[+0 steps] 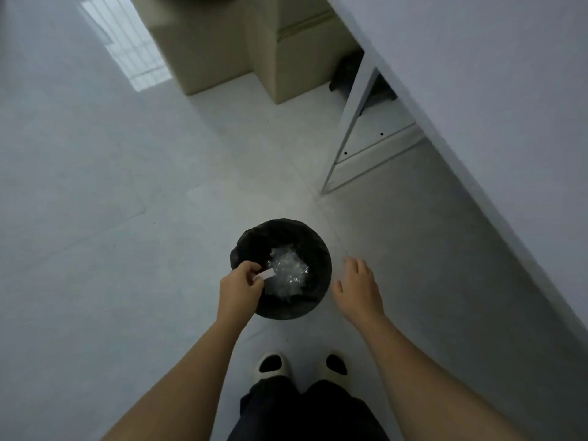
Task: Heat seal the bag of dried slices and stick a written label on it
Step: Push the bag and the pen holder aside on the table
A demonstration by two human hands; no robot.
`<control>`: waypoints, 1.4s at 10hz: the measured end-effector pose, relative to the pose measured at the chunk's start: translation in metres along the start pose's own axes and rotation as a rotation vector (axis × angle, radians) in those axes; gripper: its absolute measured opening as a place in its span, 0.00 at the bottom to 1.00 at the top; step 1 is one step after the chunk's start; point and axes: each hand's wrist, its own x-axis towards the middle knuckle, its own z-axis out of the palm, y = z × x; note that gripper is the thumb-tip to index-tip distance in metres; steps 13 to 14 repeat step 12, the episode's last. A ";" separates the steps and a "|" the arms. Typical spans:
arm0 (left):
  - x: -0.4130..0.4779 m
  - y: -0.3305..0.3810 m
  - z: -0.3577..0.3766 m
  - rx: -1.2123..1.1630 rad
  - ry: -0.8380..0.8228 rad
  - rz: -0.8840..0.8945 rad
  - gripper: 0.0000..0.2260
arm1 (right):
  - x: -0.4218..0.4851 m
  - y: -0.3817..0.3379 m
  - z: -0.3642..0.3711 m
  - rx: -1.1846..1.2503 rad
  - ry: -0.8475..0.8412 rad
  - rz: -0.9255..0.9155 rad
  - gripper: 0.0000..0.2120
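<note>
While left hand (238,286) pinches one strip (266,274), one bin (280,237) beneath

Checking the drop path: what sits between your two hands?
In the head view, the black-lined bin with crumpled clear plastic inside lies between the left hand, pinching a white strip, and the open right hand.

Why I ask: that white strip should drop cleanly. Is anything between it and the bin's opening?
Nothing visible. The left hand pinches the white strip right over the open, black-lined bin. Only crumpled clear plastic lies inside, beneath it. The right hand is open beside the bin, off its opening.
</note>
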 end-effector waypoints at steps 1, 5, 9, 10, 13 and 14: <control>0.020 -0.027 0.029 0.017 -0.006 -0.032 0.07 | 0.023 0.012 0.033 0.033 -0.061 0.055 0.22; 0.118 -0.121 0.146 0.059 -0.049 -0.032 0.06 | 0.104 0.054 0.179 0.164 0.006 0.296 0.24; 0.126 -0.119 0.162 0.178 -0.117 0.026 0.13 | 0.102 0.054 0.182 0.179 0.022 0.283 0.20; 0.106 -0.096 0.127 0.231 -0.105 0.090 0.17 | 0.079 0.040 0.147 0.090 -0.040 0.229 0.28; 0.063 -0.040 0.066 0.210 -0.074 0.087 0.18 | 0.033 -0.005 0.072 0.110 -0.046 0.122 0.26; 0.063 -0.040 0.066 0.210 -0.074 0.087 0.18 | 0.033 -0.005 0.072 0.110 -0.046 0.122 0.26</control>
